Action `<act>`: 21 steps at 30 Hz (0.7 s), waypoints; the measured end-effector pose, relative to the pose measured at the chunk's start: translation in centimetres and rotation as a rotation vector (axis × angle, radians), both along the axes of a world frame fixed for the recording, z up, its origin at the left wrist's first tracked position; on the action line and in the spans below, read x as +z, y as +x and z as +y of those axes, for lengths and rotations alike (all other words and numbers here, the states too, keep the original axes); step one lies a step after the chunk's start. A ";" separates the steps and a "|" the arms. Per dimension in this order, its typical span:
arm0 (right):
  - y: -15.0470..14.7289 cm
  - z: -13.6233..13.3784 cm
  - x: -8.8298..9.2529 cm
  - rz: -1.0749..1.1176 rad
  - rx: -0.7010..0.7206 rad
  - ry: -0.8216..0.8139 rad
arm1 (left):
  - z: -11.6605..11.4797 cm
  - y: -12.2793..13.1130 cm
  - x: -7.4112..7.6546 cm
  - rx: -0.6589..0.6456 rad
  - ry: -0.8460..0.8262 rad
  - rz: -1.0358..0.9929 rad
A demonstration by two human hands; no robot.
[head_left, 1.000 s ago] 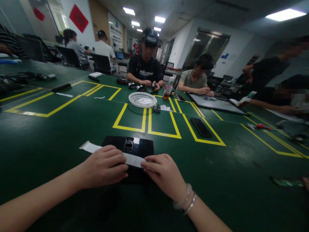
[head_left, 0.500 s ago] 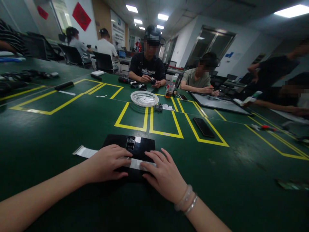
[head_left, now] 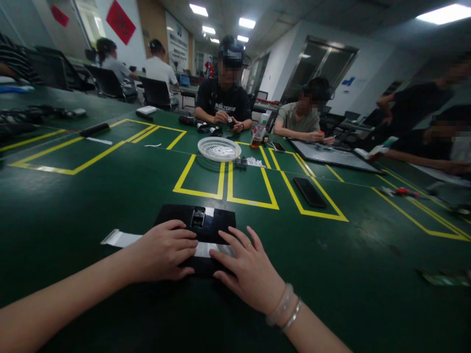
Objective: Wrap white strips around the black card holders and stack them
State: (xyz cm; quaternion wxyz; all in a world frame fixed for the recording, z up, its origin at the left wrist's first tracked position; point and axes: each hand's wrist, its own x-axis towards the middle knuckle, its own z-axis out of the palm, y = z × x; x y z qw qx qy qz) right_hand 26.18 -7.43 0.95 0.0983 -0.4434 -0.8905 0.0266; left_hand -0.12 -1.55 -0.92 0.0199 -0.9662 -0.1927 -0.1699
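A glossy black panel [head_left: 176, 214] with a small rectangular recess [head_left: 198, 217] lies flat on the table close to me. Across it runs a white flat ribbon cable [head_left: 205, 250], whose connector end sticks out past the panel's left side. My left hand [head_left: 167, 251] rests on the cable and panel, fingers stretched out. On the right part of the same cable lies my right hand [head_left: 246, 264], its fingers spread and its thumb near the panel's lower area. Both hands hide parts of the cable, including its right end.
Beyond the panel stand a white plastic basket [head_left: 220, 148] and a small dark part [head_left: 241, 163]. A black phone [head_left: 309, 191] lies to the right, within yellow tape lines [head_left: 253, 202]. Co-workers [head_left: 224, 105] sit across the green table [head_left: 349, 274].
The ribbon cable's connector end has slid a little to the left, out from the panel. My left hand has shifted slightly left, while my right hand keeps nearly the same pose.
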 end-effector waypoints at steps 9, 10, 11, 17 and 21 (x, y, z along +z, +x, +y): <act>0.1 0.0 0.2 0.002 -0.001 0.018 | 0.6 -0.9 0.7 0.179 -0.154 0.145; 0.1 0.1 0.3 0.008 0.001 0.026 | 0.6 -0.9 0.7 0.182 -0.168 0.136; 0.2 0.2 0.3 0.017 0.002 0.039 | 0.6 -0.8 0.8 0.185 -0.181 0.125; 0.8 0.7 0.4 0.072 -0.008 0.124 | 2.1 -2.0 1.5 0.290 -0.219 0.097; 0.8 0.7 0.2 0.078 -0.005 0.112 | 4.6 -5.2 2.1 0.521 -0.156 0.063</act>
